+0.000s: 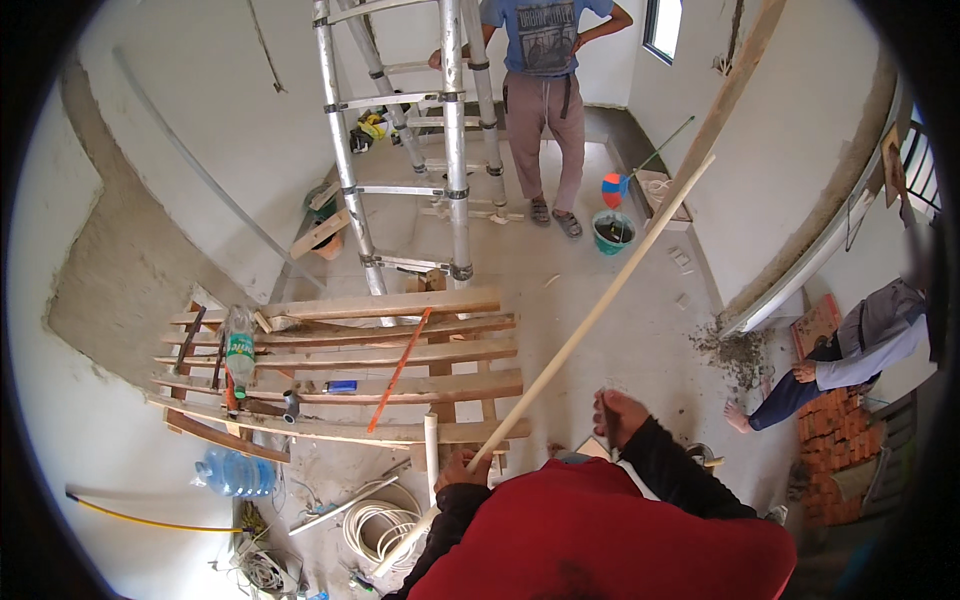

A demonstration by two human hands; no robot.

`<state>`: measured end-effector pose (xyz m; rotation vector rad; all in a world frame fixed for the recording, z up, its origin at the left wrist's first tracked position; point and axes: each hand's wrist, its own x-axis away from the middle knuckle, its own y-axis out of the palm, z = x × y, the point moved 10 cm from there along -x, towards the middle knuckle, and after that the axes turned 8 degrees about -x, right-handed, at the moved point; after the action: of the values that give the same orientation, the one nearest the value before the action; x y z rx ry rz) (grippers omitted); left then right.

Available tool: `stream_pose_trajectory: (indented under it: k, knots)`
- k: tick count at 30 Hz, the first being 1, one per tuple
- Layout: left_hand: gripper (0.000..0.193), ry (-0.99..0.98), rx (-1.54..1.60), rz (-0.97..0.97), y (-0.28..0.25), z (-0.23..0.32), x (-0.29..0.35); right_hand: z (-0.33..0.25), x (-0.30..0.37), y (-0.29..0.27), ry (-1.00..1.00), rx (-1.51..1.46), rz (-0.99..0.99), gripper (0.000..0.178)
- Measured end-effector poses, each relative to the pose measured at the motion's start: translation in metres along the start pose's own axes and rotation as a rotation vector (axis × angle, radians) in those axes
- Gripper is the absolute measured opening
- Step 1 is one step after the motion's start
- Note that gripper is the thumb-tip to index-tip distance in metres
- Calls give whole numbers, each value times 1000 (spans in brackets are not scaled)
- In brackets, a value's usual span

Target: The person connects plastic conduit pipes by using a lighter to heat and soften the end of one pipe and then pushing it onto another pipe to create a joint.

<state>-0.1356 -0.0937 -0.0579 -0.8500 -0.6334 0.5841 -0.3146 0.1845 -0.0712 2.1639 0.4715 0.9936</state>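
My left hand (462, 470) is closed around a long, thin cream-coloured pole (590, 310); whether it is plastic or wood I cannot tell. The pole slants from the floor at lower left up across the view to the right. My right hand (622, 415) is raised off to the right, fingers curled round a narrow dark thing too small to name. In front of my left hand is a slatted wooden pallet-like bench (450, 353). On it are a green-labelled plastic bottle (240, 350), an orange strip (400, 368), a blue item (340, 386) and a grey pipe fitting (291, 406).
Beyond the bench rises an aluminium ladder (457, 150), with a person (545, 90) standing behind it. Another person (850, 345) is at far right near stacked bricks (835, 440). A green bucket (612, 232), a coil of white tubing (380, 525) and a water jug (238, 472) are on the floor.
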Motion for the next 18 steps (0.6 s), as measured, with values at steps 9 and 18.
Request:
stream_pose_trajectory:
  k: [9,18]
  knots:
    - [44,-53,-11,135,15,8,-4,44,-12,-22,198,239,22,12]
    - [41,-40,165,284,16,2,2,-5,-63,-6,29,506,65,33]
